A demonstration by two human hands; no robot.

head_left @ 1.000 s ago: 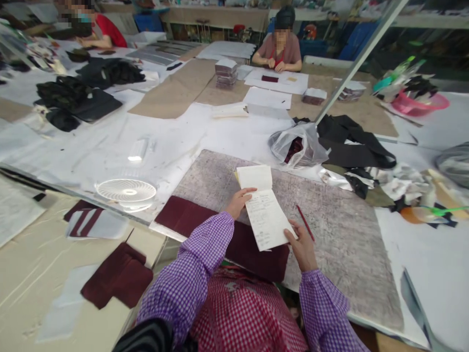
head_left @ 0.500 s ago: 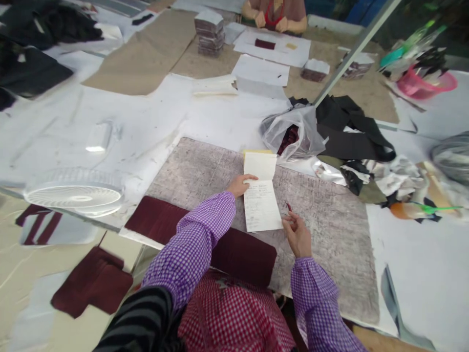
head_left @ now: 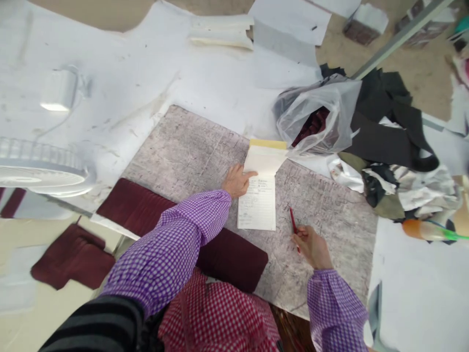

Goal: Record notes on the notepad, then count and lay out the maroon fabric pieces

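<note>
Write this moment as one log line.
left hand: finger on open notepad; right hand: holding red pen; long maroon cloth: on grey mat

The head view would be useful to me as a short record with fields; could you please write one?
notepad: open, handwriting too small to read
left hand: at the notepad's left edge, index finger over the page
right hand: grip on a red pen, apart from the notepad
surface: mottled grey board
near edge: maroon fabric, partly hidden by the left sleeve
beyond: plastic bag holding maroon material
</note>
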